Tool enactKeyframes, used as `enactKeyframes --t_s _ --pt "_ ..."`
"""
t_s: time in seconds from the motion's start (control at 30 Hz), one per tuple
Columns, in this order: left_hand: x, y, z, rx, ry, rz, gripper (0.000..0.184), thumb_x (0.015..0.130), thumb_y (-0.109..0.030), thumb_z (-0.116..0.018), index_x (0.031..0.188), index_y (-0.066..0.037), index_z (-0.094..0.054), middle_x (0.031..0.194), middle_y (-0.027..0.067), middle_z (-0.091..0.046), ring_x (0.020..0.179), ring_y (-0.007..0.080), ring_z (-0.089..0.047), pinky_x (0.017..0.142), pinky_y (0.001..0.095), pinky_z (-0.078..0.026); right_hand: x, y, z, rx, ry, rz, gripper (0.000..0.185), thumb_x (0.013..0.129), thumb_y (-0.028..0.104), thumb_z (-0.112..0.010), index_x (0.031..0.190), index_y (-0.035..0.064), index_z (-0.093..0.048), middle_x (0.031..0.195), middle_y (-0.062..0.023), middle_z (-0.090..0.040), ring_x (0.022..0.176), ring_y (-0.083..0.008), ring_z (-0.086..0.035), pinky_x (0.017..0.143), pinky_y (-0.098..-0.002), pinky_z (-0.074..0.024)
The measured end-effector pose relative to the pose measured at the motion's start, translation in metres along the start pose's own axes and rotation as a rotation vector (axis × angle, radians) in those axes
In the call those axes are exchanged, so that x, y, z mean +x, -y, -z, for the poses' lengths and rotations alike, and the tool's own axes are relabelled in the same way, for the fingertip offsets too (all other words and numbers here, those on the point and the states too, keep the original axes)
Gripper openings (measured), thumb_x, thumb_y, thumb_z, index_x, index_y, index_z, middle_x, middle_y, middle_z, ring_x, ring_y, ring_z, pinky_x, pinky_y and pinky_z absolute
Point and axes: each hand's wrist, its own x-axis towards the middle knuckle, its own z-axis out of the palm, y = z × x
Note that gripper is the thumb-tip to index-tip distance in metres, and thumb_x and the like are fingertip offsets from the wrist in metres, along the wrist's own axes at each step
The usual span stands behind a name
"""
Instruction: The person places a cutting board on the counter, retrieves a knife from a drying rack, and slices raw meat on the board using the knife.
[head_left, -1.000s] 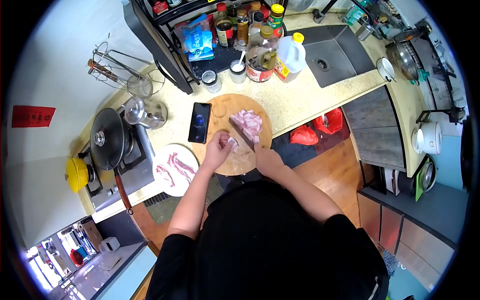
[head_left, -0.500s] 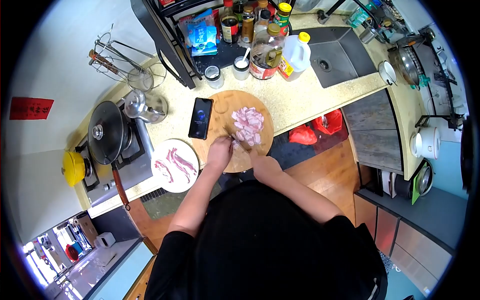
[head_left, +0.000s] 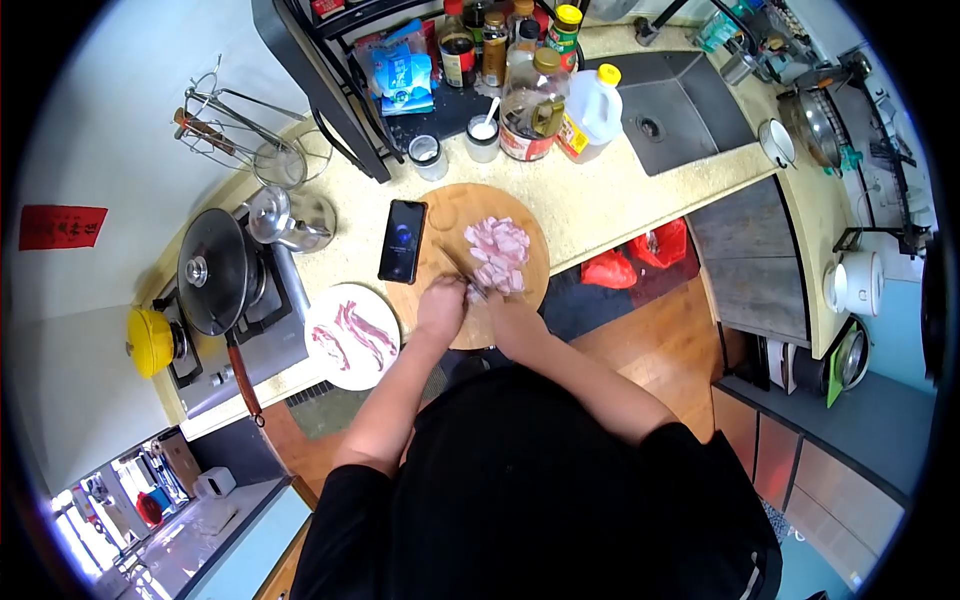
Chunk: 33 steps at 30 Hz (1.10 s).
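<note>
A round wooden cutting board (head_left: 425,293) lies on the counter with a heap of sliced pale pink meat (head_left: 497,250) on its right side. My right hand (head_left: 516,325) is closed round the handle of a knife (head_left: 453,262), whose blade points up and left across the board. Just left of the blade, my left hand (head_left: 441,311) rests with curled fingers on a bit of meat, mostly hidden under them. The two hands almost touch. To the left, a white plate (head_left: 335,376) holds several strips of raw meat (head_left: 366,333). A phone (head_left: 402,241) lies at the board's left edge.
A lidded wok (head_left: 215,270) and a metal kettle (head_left: 292,218) are at the left stove. Behind the board stand glass jars (head_left: 428,157), a large jar (head_left: 530,115) and a white jug (head_left: 592,115). The sink (head_left: 680,115) is at the back right. Red bags (head_left: 608,268) sit lower down.
My right hand has moved left and slightly up with the knife, closer to my left hand. The left hand stays nearly in place. The whole view has shifted slightly.
</note>
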Motion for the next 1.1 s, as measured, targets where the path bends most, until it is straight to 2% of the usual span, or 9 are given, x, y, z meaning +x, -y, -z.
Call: enactKeyframes --t_s 0.13,0.23,0.33,0.43,0.57,0.67,0.9,1.0,1.1 --pt "-0.004 -0.004 -0.005 -0.013 -0.016 -0.033 0.014 0.075 -0.003 -0.071 0.089 -0.002 -0.073 0.092 0.0154 -0.071 0.091 0.0342 -0.068 0.083 0.0425 -0.057 -0.015 -0.007 -0.002 -0.023 0.074 -0.014 0.023 0.100 0.012 -0.041 0.115 -0.0028 -0.050 0.087 -0.0272 -0.071 0.081 -0.0442 -0.072 0.070 -0.0557 -0.0565" --pt "-0.006 -0.005 -0.003 0.031 0.064 -0.018 0.012 0.077 -0.005 -0.069 0.088 -0.001 -0.071 0.092 0.0156 -0.070 0.096 0.0330 -0.067 0.088 0.0407 -0.056 0.031 0.012 -0.007 -0.041 -0.050 -0.009 0.022 0.098 0.012 -0.044 0.115 -0.0022 -0.049 0.087 -0.0267 -0.072 0.080 -0.0444 -0.072 0.070 -0.0562 -0.0562" --pt "-0.002 -0.006 -0.003 -0.068 -0.047 0.012 0.014 0.076 -0.004 -0.072 0.090 -0.001 -0.069 0.090 0.0164 -0.068 0.095 0.0338 -0.067 0.085 0.0431 -0.056 0.025 -0.002 -0.010 -0.024 -0.094 0.050 0.023 0.097 0.011 -0.045 0.115 -0.0030 -0.048 0.086 -0.0267 -0.072 0.079 -0.0453 -0.072 0.070 -0.0572 -0.0559" --pt "-0.001 -0.007 0.001 -0.076 -0.151 0.014 0.022 0.076 -0.005 -0.076 0.093 0.000 -0.063 0.086 0.0156 -0.067 0.082 0.0343 -0.066 0.074 0.0431 -0.055 -0.008 -0.023 -0.013 -0.019 -0.061 0.058 0.023 0.095 0.009 -0.046 0.114 -0.0032 -0.048 0.085 -0.0273 -0.072 0.079 -0.0466 -0.072 0.071 -0.0579 -0.0560" --pt "-0.003 -0.002 0.007 -0.354 -0.084 0.178 0.046 0.076 -0.010 -0.088 0.107 -0.001 -0.055 0.083 0.0124 -0.060 0.068 0.0256 -0.060 0.064 0.0356 -0.051 -0.026 -0.031 0.002 -0.079 0.008 -0.043 0.023 0.092 0.007 -0.048 0.113 -0.0034 -0.048 0.084 -0.0270 -0.071 0.077 -0.0461 -0.071 0.071 -0.0569 -0.0561" --pt "-0.010 0.001 0.014 -0.500 -0.045 0.249 0.048 0.075 -0.012 -0.089 0.107 -0.001 -0.055 0.083 0.0110 -0.060 0.068 0.0234 -0.058 0.064 0.0339 -0.051 -0.028 -0.027 0.010 -0.091 -0.055 -0.008 0.022 0.089 0.005 -0.051 0.109 -0.0039 -0.048 0.080 -0.0258 -0.070 0.073 -0.0454 -0.070 0.068 -0.0563 -0.0554" --pt "-0.026 -0.001 0.011 -0.178 -0.244 -0.090 0.029 0.080 -0.012 -0.082 0.103 -0.001 -0.069 0.095 0.0151 -0.069 0.083 0.0323 -0.067 0.076 0.0390 -0.056 -0.037 -0.011 0.010 -0.127 0.025 0.066 0.017 0.094 0.008 -0.048 0.108 -0.0005 -0.049 0.083 -0.0249 -0.072 0.077 -0.0432 -0.073 0.068 -0.0538 -0.0572" --pt "-0.025 0.001 0.000 -0.192 -0.215 -0.074 0.017 0.082 -0.007 -0.076 0.096 0.000 -0.070 0.098 0.0168 -0.072 0.091 0.0361 -0.069 0.083 0.0415 -0.057 -0.038 -0.011 0.007 -0.137 0.044 0.050 0.016 0.094 0.008 -0.048 0.108 0.0003 -0.049 0.083 -0.0242 -0.072 0.076 -0.0424 -0.073 0.068 -0.0540 -0.0571" --pt "-0.023 0.003 -0.006 -0.117 -0.194 -0.105 0.009 0.083 -0.004 -0.070 0.091 -0.001 -0.072 0.095 0.0137 -0.072 0.092 0.0325 -0.068 0.084 0.0404 -0.056 -0.041 -0.012 0.010 -0.156 0.078 0.041 0.015 0.095 0.008 -0.048 0.107 0.0015 -0.050 0.083 -0.0235 -0.072 0.076 -0.0414 -0.073 0.068 -0.0540 -0.0572"
